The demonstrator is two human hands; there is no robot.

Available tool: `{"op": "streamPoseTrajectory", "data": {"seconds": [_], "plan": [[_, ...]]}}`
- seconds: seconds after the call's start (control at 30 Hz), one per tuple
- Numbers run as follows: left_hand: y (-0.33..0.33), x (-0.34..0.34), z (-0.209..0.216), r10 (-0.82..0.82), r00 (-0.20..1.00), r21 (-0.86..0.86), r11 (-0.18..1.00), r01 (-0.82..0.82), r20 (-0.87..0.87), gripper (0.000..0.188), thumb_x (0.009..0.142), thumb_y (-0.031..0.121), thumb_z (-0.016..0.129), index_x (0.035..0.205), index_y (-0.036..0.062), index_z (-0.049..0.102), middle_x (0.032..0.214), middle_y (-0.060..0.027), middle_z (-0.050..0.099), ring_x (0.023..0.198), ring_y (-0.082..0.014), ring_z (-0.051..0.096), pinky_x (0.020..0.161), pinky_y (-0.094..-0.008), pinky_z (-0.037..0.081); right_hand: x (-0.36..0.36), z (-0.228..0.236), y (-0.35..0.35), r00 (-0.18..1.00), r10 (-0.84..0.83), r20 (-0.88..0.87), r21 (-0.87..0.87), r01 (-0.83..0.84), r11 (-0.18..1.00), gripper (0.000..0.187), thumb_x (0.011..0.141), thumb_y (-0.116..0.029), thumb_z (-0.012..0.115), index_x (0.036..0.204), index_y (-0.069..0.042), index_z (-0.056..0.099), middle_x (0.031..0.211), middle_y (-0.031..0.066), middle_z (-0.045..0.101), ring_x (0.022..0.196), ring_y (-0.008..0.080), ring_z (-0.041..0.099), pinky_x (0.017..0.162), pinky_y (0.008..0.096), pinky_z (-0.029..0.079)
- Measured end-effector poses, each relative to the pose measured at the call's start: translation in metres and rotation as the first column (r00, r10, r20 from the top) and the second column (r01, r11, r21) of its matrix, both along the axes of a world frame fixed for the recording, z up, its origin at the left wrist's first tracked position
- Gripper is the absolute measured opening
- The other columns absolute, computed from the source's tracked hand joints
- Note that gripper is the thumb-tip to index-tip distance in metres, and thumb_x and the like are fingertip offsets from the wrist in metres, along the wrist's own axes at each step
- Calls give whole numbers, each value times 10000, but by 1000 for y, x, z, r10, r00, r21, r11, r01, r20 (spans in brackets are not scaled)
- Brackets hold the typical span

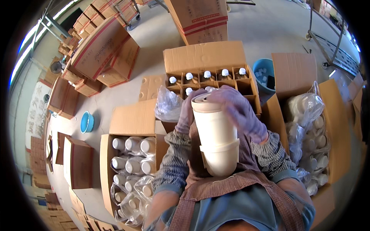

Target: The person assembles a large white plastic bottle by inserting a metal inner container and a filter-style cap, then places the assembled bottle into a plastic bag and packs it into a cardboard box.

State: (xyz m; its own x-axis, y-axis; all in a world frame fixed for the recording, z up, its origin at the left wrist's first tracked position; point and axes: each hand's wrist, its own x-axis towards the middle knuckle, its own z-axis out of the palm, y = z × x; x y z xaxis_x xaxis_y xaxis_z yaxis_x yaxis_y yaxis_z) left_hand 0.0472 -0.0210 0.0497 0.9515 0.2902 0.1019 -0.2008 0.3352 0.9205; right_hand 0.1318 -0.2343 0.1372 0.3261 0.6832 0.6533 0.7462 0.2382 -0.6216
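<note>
A tall cream plastic cylinder [214, 131] with a ringed round top and a raised collar lower down stands in front of my body. My gloved left hand [187, 111] is closed around its upper left side, its fingertips hidden behind. At its top right, my gloved right hand [239, 111] is smeared by motion; whether it touches the cylinder I cannot tell. Just beyond both hands, a divided carton [252, 86] holds several dark bottles [207, 75] with white caps. A clear plastic bag [168, 104] bulges at the carton's left edge.
Open cartons of plastic-wrapped white containers flank me, left [133, 166] and right [308, 146]. A blue bucket [263, 71] with pale caps stands beyond the divided carton. A blue basin [87, 122] sits on the floor at left. Stacked cartons [200, 19] and a wheeled rack [335, 54] stand farther off.
</note>
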Motion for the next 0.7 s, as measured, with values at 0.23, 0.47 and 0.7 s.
{"op": "streamPoseTrajectory", "data": {"seconds": [0.23, 0.47, 0.7], "plan": [[-29, -5, 44, 95, 956, 701, 660, -269, 277, 607, 1079, 440, 353, 1369, -59, 543, 1368, -171, 590, 1297, -281, 532, 1124, -387, 398, 34, -67, 10, 720, 161, -675, 125, -104, 987, 603, 1047, -508, 430, 1272, 28, 589, 1243, 174, 623, 1162, 264, 608, 1005, 370, 485], [-31, -6, 52, 270, 934, 496, 793, -354, 234, 479, 1081, 316, 402, 1317, -57, 586, 1349, -170, 596, 1296, -257, 527, 1128, -380, 376, 32, -57, 7, 680, 17, -733, 31, 9, 999, 534, 1071, -446, 403, 1325, -7, 569, 1261, 150, 623, 1190, 251, 591, 1045, 371, 451], [-17, -3, 51, 166, 983, 163, 975, -151, -80, 625, 1094, 448, 298, 1362, -60, 545, 1354, -177, 596, 1301, -262, 531, 1141, -371, 376, 12, -17, -2, 949, 97, -300, 93, -72, 993, 583, 1046, -468, 442, 1379, -1, 552, 1327, 144, 596, 1268, 236, 542, 1121, 378, 377]]}}
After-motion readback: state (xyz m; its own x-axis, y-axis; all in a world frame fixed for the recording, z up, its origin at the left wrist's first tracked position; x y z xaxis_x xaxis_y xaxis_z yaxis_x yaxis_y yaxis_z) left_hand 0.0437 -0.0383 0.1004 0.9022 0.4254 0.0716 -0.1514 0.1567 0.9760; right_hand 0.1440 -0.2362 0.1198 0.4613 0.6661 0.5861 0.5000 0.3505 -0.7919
